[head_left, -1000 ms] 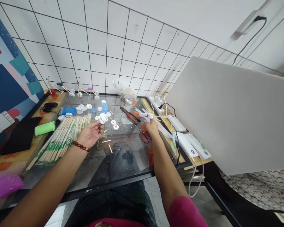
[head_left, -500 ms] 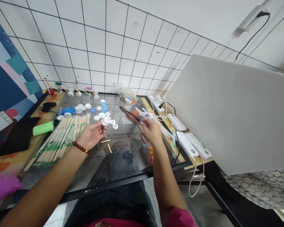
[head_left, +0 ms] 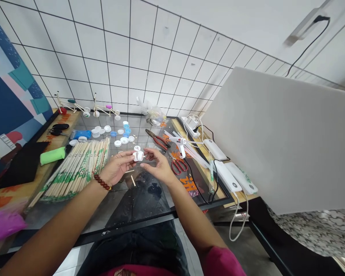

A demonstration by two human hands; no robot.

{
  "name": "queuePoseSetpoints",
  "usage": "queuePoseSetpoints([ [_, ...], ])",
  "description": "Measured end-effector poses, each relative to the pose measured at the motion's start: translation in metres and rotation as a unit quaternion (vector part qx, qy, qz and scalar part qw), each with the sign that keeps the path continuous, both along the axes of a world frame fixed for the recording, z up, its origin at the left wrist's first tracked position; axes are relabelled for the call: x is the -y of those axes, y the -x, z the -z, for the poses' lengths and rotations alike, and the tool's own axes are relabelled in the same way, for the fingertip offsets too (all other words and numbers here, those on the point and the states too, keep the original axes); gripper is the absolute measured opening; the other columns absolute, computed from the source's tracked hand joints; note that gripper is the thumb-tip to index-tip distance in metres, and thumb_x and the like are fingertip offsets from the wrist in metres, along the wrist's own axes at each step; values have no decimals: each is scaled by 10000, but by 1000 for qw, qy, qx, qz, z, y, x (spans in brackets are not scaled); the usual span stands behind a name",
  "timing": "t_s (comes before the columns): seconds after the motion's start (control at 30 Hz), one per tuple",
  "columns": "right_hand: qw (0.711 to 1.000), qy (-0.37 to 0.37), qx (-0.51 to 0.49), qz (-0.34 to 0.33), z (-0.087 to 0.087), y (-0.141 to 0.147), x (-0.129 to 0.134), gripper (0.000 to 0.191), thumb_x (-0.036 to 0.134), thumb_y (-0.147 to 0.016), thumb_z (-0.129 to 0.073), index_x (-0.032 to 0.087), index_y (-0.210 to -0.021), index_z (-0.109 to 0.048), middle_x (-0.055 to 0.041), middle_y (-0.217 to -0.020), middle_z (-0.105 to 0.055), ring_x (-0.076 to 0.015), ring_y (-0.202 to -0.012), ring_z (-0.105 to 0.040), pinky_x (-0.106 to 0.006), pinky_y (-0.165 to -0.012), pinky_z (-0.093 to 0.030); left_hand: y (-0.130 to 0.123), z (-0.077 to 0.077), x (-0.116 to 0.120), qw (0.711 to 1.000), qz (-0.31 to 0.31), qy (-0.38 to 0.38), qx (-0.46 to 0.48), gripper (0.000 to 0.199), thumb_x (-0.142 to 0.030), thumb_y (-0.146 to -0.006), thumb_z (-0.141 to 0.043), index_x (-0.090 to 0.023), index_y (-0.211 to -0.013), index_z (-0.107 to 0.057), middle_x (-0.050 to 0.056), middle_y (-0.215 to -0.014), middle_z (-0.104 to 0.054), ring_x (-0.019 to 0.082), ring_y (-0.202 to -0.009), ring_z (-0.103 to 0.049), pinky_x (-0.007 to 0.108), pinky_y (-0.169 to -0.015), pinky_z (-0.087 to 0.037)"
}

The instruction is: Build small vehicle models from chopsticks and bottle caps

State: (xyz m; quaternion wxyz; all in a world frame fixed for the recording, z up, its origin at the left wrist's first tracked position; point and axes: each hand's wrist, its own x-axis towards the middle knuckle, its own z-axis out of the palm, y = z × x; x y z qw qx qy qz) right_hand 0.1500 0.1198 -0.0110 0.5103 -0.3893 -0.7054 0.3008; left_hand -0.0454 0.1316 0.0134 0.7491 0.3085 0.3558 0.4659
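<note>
My left hand [head_left: 119,166], a bead bracelet at its wrist, pinches white bottle caps [head_left: 138,155] above the glass-topped table. A short bit of pale stick seems to poke out of the caps' right side. Facing it, my right hand [head_left: 158,165] has its thumb and fingers apart, the fingertips close to the caps; whether they touch is unclear. Another white cap [head_left: 137,148] lies just behind the held ones. To the right of my right hand are a white glue gun [head_left: 179,144] and red-handled scissors [head_left: 179,166].
Pliers [head_left: 157,139] and clear glue sticks [head_left: 194,155] lie at the back right. Packs of wooden chopsticks [head_left: 77,168] fill the left side. White and blue caps [head_left: 126,130] are scattered behind. Small stick models [head_left: 103,109] stand by the wall. White power banks [head_left: 227,174] line the right edge.
My right hand has left the glue gun and come left to the caps, its fingers now apart. My left hand has brought the caps slightly right and down.
</note>
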Motion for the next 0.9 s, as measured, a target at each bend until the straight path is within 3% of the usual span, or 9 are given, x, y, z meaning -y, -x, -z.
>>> queuePoseSetpoints([
  [0.3, 999, -42, 21, 22, 2, -2, -2, 399, 317, -776, -786, 218, -1140, -656, -53, -1014, -704, -172, -853, -633, -332, -804, -538, -1, 0, 2, 999, -11, -27, -39, 356, -190, -575, -911, -121, -909, -807, 108, -974, -759, 167, -835, -668, 267, -745, -554],
  [0.5, 997, -57, 37, 26, -1, -4, 1, 413, 337, -742, -825, 211, -1095, -651, -54, -1013, -704, -181, -858, -642, -338, -814, -548, -2, 1, 3, 999, -7, -29, -44, 372, -221, -554, -929, -119, -891, -807, 100, -953, -759, 167, -832, -667, 274, -753, -554],
  [0.9, 992, -83, 85, 34, -7, -2, 5, 293, 232, -761, -682, 200, -1051, -664, -40, -937, -708, -168, -816, -641, -315, -793, -546, -4, -1, 6, 998, 5, -17, -60, 385, -241, -525, -943, -133, -871, -814, 98, -945, -770, 171, -830, -674, 273, -757, -545],
])
